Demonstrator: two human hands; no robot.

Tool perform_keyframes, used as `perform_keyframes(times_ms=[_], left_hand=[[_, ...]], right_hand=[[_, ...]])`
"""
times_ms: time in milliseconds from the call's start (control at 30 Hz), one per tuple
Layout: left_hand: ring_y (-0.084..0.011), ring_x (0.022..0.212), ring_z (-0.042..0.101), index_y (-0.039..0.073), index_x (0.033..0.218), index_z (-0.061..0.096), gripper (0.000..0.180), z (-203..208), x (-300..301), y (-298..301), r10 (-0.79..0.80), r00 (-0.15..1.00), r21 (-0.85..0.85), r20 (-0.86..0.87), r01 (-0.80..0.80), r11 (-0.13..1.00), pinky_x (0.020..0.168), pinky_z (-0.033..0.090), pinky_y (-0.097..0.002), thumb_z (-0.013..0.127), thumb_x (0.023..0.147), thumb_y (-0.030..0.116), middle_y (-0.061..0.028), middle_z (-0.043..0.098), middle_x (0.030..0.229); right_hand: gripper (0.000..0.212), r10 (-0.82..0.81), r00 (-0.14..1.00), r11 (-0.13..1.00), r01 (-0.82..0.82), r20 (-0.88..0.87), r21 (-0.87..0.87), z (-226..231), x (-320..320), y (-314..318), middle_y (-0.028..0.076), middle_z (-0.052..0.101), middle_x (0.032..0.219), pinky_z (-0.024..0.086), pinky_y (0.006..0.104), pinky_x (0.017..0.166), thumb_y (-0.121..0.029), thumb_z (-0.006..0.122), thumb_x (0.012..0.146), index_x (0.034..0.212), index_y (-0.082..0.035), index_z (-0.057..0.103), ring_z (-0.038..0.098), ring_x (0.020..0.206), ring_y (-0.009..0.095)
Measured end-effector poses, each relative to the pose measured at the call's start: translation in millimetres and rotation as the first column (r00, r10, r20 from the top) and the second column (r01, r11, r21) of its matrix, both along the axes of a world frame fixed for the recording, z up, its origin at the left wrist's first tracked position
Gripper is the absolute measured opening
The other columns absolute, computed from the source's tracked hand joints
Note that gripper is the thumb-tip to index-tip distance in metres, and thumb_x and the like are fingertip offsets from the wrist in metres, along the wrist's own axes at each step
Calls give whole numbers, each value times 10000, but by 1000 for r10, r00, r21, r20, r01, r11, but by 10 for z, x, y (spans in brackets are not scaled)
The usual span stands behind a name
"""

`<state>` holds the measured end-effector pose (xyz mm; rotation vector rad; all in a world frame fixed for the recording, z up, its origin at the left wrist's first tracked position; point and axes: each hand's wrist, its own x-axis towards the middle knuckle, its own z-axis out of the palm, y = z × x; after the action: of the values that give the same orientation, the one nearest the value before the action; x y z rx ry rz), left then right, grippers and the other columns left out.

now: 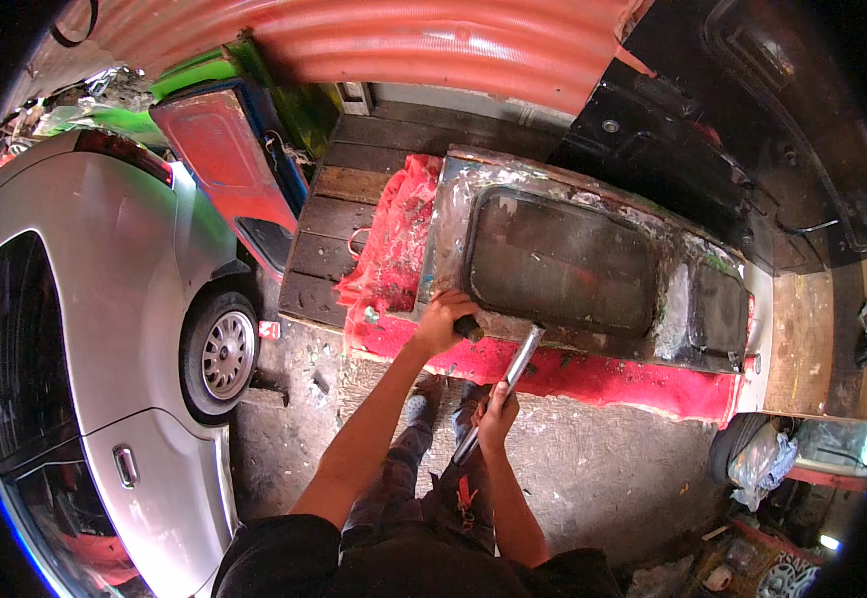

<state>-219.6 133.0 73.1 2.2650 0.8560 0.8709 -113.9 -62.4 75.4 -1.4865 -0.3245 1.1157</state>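
A worn metal vehicle door panel (pixel 563 254), with a dark recessed middle and patchy stripped paint, lies on a red cloth (pixel 393 229) over a wooden bench. At its near left edge my left hand (pixel 440 321) is closed around a short dark tool with a rounded end (pixel 469 328). The rest of that tool is hidden by my fingers, so its kind is unclear. Lower and to the right, my right hand (pixel 496 414) grips a shiny metal tube (pixel 525 357). The tube's upper end reaches the panel's near edge; I cannot tell if they touch.
A silver car (pixel 124 299) stands close on the left. Painted panels (pixel 229 159) lean beside the wooden bench (pixel 329 239). A large black panel (pixel 752 130) rises at the back right. Bags (pixel 757 463) and scrap lie at the lower right.
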Motion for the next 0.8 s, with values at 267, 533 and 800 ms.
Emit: perform_keyframes(times_ms=[267,533,800], left_hand=[[-312,930,601,61,851,639,327,-25,38,126,45,996,-68,-73,-50,996,870,423,-428,749,544,87,-93,639,877],[-324,897,589,60,814,624,300,27,31,147,73,994,-33,76,-70,997,837,418,-432,706,527,30,-90,634,857],[-314,986,590,61,843,637,322,-140,-149,218,18,1000,-87,9,-17,996,915,410,-428,720,534,34,-97,646,889]], right_hand=[[398,17,1000,1000,-17,-6,13,61,68,42,-29,404,536,315,243,353,-456,507,973,798,-104,440,379,396,64],[338,20,936,950,-128,351,286,-445,-57,-62,-28,390,525,312,242,347,-388,534,977,838,-88,463,387,389,76],[381,241,864,968,-180,442,-176,-441,58,-111,123,509,585,414,425,479,-358,500,984,905,12,541,561,506,276]])
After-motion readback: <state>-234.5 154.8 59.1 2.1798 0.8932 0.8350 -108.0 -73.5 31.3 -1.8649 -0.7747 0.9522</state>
